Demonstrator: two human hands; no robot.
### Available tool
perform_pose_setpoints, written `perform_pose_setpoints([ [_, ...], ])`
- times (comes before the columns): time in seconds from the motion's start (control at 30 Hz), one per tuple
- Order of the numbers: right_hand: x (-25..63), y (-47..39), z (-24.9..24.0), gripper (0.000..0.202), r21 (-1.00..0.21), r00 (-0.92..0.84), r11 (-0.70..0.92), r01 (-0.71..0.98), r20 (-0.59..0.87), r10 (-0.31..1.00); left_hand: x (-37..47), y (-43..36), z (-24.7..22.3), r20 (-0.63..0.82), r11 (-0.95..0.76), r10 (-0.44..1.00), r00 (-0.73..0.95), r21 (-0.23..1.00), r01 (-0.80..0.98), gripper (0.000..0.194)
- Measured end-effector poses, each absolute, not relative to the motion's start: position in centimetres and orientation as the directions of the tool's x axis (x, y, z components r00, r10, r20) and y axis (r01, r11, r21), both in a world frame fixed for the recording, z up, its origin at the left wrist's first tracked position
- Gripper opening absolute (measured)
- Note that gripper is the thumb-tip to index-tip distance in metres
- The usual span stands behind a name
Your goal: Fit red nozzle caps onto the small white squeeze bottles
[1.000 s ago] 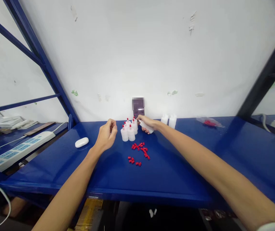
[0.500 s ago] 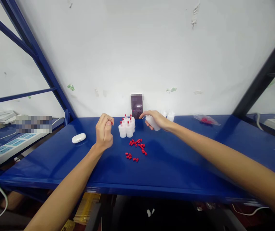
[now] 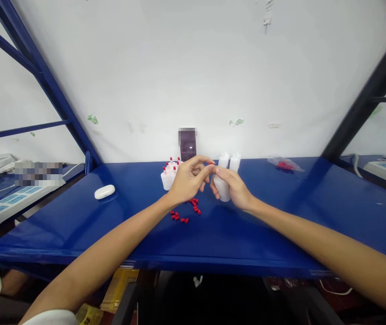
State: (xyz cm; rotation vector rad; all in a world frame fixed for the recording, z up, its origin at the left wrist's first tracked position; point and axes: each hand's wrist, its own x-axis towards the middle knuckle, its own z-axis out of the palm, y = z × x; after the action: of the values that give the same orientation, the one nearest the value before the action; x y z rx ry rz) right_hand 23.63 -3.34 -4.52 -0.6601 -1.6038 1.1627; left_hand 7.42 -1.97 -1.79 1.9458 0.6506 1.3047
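Note:
A white squeeze bottle stands upright in my right hand, whose fingers are wrapped round it. My left hand is pinched at the top of that bottle, its fingertips touching those of the right. The fingers hide the small red cap that showed in the left hand a moment ago. Left of the hands stand several red-capped white bottles, partly covered by the left hand. Loose red caps lie on the blue table below the left hand. Two uncapped white bottles stand behind the right hand.
A dark phone leans on the wall behind the bottles. A white earbud case lies on the left of the blue table. To the right is a clear bag of red caps. Power strips lie beyond the left rack post.
My left hand has moved right, from beside the capped bottles to the top of the held bottle. My right hand has brought its bottle lower and turned it upright.

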Motion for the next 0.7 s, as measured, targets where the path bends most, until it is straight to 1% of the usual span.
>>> perform_pose_setpoints([
  [0.1, 23.4, -3.1, -4.9, 0.045, -0.915, -0.313, 0.376, -0.147, 0.404, 0.86, 8.6, -1.8, -2.3, 0.554, -0.568, 0.747, 0.368, 0.819, -0.082, 0.03],
  [0.2, 23.2, -3.2, -5.2, 0.056, -0.932, -0.313, 0.326, -0.156, 0.36, 0.879, 8.5, -2.1, -3.0, 0.559, -0.565, 0.742, 0.369, 0.819, -0.106, 0.029],
  [0.27, 23.1, -3.4, -5.3, 0.06, -0.942, -0.318, 0.311, -0.127, 0.336, 0.887, 8.1, -2.5, -3.5, 0.559, -0.572, 0.738, 0.378, 0.815, -0.09, 0.028],
  [0.4, 23.2, -3.9, -4.9, 0.06, -0.94, -0.341, 0.341, -0.018, 0.326, 0.882, 7.5, -3.0, -3.8, 0.551, -0.595, 0.729, 0.406, 0.803, -0.023, 0.026],
  [0.57, 23.7, -4.1, -4.7, 0.058, -0.935, -0.372, 0.354, 0.012, 0.324, 0.87, 7.4, -3.1, -3.6, 0.544, -0.616, 0.713, 0.442, 0.788, 0.023, 0.026],
  [0.7, 24.1, -3.7, -4.9, 0.056, -0.93, -0.443, 0.364, 0.054, 0.305, 0.843, 7.1, -3.0, -3.5, 0.49, -0.609, 0.708, 0.509, 0.788, 0.089, 0.023],
])
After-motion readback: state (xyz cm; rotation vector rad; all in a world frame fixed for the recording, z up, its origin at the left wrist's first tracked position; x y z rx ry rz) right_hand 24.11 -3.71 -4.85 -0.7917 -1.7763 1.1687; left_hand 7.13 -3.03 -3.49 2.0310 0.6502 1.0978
